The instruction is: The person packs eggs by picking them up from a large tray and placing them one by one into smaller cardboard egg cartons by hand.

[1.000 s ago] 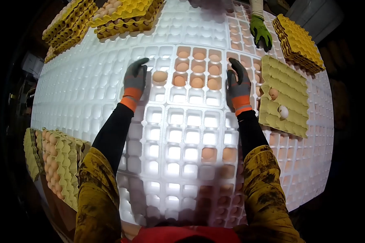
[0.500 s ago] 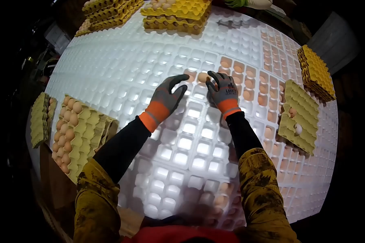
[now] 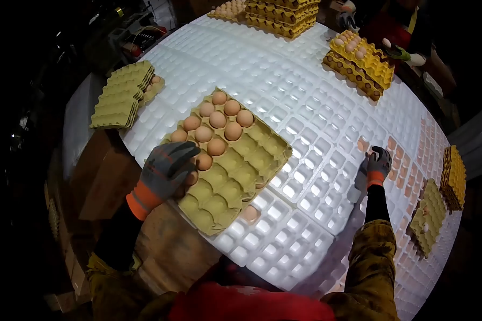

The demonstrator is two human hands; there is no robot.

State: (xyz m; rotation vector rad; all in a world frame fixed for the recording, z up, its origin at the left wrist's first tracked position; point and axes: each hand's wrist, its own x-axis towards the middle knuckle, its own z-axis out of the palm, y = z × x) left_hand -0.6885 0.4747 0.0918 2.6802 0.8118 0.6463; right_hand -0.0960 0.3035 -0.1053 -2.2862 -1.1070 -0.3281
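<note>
My left hand (image 3: 168,172), in a grey glove with an orange cuff, curls its fingers around an egg (image 3: 191,177) at the left side of a pulp egg tray (image 3: 219,184). Other brown eggs (image 3: 217,119) sit in the tray's far part, while its near cups are bare. My right hand (image 3: 379,160) is over the white moulded trays (image 3: 310,166), fingers bent down and closed; whatever may be in them is hidden. Just left of its fingertips, an egg (image 3: 362,144) rests in a white cell.
Yellow egg trays (image 3: 281,18) stand stacked at the back, with another yellow stack (image 3: 359,64) at right. Folded-looking pulp trays (image 3: 124,96) lie at far left. Another person's gloved hand (image 3: 399,52) is near an egg (image 3: 386,43). Cardboard (image 3: 168,246) lies below the table edge.
The view has turned left. My left hand has gone from the white cells to the eggs in the pulp tray; my right hand remains over the white cells.
</note>
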